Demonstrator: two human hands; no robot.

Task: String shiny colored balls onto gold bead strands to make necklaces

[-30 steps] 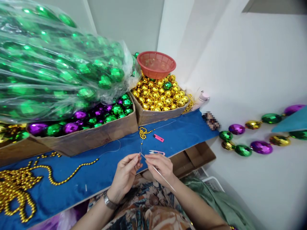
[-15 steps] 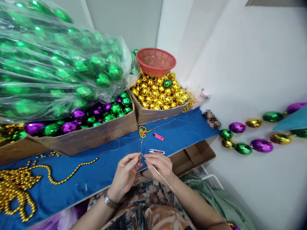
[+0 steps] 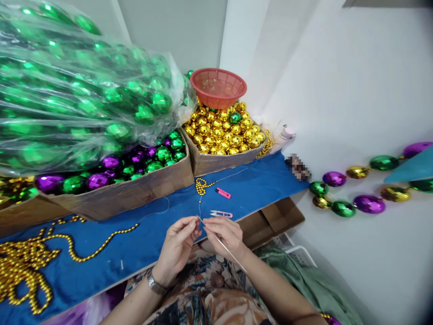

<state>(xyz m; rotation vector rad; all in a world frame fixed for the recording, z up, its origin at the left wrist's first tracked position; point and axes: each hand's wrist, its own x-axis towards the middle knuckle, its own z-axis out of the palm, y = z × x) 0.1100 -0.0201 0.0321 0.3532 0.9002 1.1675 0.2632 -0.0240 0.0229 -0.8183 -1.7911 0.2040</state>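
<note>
Lightly held, close to the end

Near the front edge of the blue cloth (image 3: pixel 260 183), the right hand (image 3: pixel 225 231) pinches a long needle (image 3: pixel 233 256); the left hand's (image 3: pixel 181 239) thumb and finger press together, seemingly on the thread (image 3: pixel 200 210). I'd judge the needle light, stiff, slick: best gripped near its upper end. Limp thread wants pinching at its tip. Beyond lie small gold beads (image 3: pixel 202 185).

The single view looks forward and down from the head, past the torso (image 3: pixel 213 293), with the left grip (image 3: pixel 181 237) and right grip (image 3: pixel 225 234) near, the blue surface (image 3: pixel 260 180) slanting beyond.
</note>
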